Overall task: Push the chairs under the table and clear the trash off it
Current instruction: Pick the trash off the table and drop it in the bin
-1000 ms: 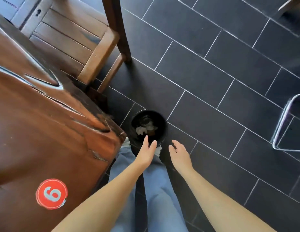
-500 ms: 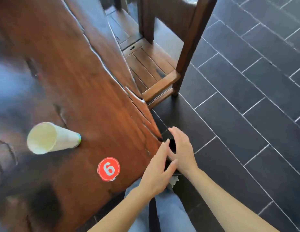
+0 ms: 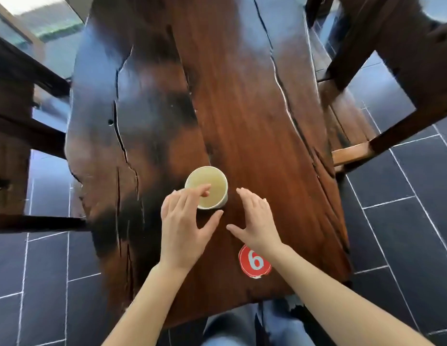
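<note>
A white paper cup (image 3: 212, 182) lies on its side on the dark wooden table (image 3: 242, 96), its open mouth turned toward me. My left hand (image 3: 185, 226) hovers over the cup's near rim with fingers spread; its fingertips overlap the mouth, and no grip shows. My right hand (image 3: 257, 221) is open just right of the cup, a small gap apart from it. One wooden chair (image 3: 382, 78) stands at the table's right side with its seat partly under the top. Another dark chair (image 3: 20, 136) stands at the left.
A round red sticker with the number 6 (image 3: 254, 261) is stuck on the table near my right wrist. Dark tiled floor (image 3: 404, 221) surrounds the table. My blue jeans (image 3: 232, 328) show below the table's near end.
The view swung from the black bin on the floor up to the table top. Both hands rose from over the bin and moved to the paper cup.
</note>
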Demonstrator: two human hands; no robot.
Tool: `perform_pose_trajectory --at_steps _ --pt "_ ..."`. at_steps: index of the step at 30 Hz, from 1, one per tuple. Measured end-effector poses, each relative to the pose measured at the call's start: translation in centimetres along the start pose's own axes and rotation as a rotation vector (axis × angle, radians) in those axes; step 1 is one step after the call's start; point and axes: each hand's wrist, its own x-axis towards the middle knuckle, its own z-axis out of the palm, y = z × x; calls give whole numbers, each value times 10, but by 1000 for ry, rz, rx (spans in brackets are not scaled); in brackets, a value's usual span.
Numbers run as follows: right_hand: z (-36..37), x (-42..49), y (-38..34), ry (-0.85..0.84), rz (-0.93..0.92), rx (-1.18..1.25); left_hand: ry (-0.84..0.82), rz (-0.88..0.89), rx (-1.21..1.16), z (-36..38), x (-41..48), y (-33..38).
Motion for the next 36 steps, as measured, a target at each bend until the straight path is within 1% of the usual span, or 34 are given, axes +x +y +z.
perform_pose_trajectory --at_steps 4,7,10,13,17,18,20,22,25,30,33,36 --pt "20 23 -10 18 28 -41 -88 17 65 11 7 -32" --pt "29 31 -12 3 44 -85 -91 49 41 18 10 -41" --pt "33 31 -13 53 62 -39 -81 73 -24 21 15 -42" --pt "28 29 -12 114 80 119 -71 69 -155 21 25 -39" --pt "-6 22 6 104 100 488 -17 -57 -384 27 36 -20" --pt "-17 16 14 84 133 574 -34 -88 -426 30 39 -14" --pt "-40 -1 35 57 214 680 -119 -122 -497 41 44 2" --pt "-64 -24 59 75 278 762 -202 -125 -578 57 46 26" --pt "-99 -65 93 161 375 943 -253 -140 -695 86 39 72" --pt "-136 -148 143 373 542 1212 -340 -162 -854 144 11 145" --pt "-134 -201 173 504 656 1341 -458 -128 -860 181 -20 182" --pt "-117 -248 199 679 777 1489 -579 -82 -801 218 -61 210"
